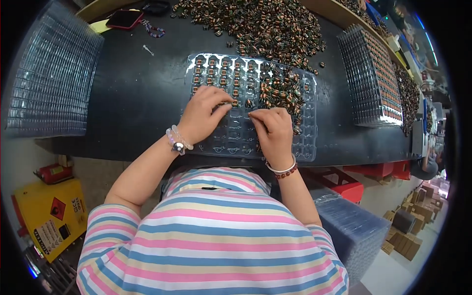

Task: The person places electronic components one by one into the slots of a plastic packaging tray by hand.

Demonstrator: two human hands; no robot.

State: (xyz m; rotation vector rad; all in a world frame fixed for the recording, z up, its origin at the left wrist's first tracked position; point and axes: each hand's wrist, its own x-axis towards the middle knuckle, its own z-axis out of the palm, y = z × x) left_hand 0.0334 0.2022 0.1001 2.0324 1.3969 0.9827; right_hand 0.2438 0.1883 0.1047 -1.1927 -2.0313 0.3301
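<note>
A clear plastic tray (307, 125) with rows of moulded pockets lies on the dark table in front of me. Small copper-wound coils (223, 73) stand in its upper left pockets, and a loose heap of the same coils (281, 92) covers part of its right half. My left hand (204, 109) is over the tray's left side, thumb and forefinger closed together at a coil (235, 103) in a pocket. To its right, my right hand (274, 129) is closed, its fingertips bunched beside another coil (249, 103); what they hold is mostly hidden.
A big pile of loose coils (275, 29) spreads across the back of the table (135, 98). Tall stacks of clear trays (54, 78) stand at the left, and filled trays (373, 78) at the right. A red-edged phone (124, 19) lies at the back left.
</note>
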